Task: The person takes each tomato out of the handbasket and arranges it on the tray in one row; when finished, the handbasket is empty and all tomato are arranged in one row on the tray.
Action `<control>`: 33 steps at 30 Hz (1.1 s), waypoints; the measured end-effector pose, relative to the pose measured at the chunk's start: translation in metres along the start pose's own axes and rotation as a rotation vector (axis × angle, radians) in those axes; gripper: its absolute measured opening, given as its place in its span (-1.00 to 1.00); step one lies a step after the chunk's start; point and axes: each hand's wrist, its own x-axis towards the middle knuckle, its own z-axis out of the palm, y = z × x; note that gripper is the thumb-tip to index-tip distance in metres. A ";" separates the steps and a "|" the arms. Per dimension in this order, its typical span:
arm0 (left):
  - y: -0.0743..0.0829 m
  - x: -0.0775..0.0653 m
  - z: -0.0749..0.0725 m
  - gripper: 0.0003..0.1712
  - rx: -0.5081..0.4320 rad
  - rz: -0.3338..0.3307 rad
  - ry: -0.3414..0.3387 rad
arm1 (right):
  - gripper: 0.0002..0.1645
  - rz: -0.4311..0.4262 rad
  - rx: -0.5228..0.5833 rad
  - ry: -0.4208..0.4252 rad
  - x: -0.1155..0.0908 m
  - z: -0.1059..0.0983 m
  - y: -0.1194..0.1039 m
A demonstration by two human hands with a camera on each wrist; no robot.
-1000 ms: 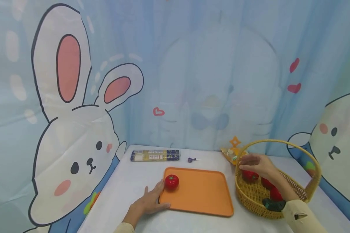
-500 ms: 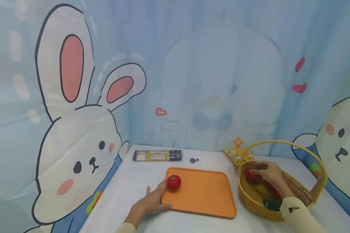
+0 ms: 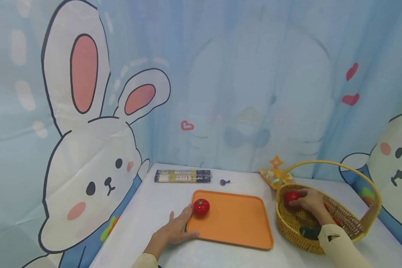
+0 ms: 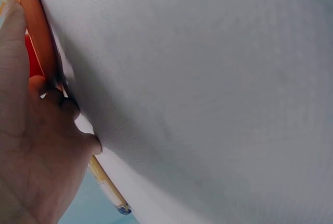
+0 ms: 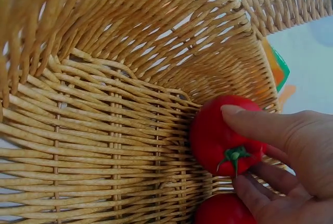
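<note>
R hand (image 3: pixel 310 201) pinches a shiny red round tomato w/ green stem (image 5: pixel 213 140), thumb on one side, fingers opp.; it's inside the tan woven-wicker basket w/ arched handle (image 3: pixel 294 239). L hand (image 3: pixel 177 227), fingers spread, touches the L edge of the flat orange rectangular tray (image 3: pixel 236 223); no grip visible. Held tomato looks smooth + glossy: prob. light, stiff, bit slippery; best hold = round widest part, clear of stem. Second red tomato (image 5: pixel 223 211) just beside it, plus a dark green item (image 3: pixel 309 233), ID unclear. Another red tomato (image 3: pixel 201 207) on tray, L side. Beyond: orange-yellow snack bag (image 3: pixel 274 178), small purple lollipop-like thing (image 3: pixel 223 182), long blue-and-gold packs (image 3: pixel 182 176).
</note>
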 end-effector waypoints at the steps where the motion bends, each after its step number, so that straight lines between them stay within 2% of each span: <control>1: 0.000 0.000 0.000 0.18 0.000 0.001 0.000 | -0.08 -0.003 -0.005 -0.006 0.001 0.001 0.000; 11: -0.003 -0.001 0.001 0.18 -0.007 0.001 0.012 | 0.05 -0.053 -0.038 -0.139 0.009 0.009 0.003; 18: -0.001 0.001 -0.002 0.17 0.017 -0.001 0.000 | 0.06 -0.075 -0.047 -0.108 0.006 0.009 0.004; 26: -0.001 0.002 -0.001 0.19 0.013 -0.018 -0.005 | 0.24 0.013 0.026 -0.133 0.002 0.007 -0.001; 33: -0.002 0.001 0.000 0.19 0.007 0.002 0.005 | 0.26 -0.004 0.011 -0.056 -0.002 0.004 -0.004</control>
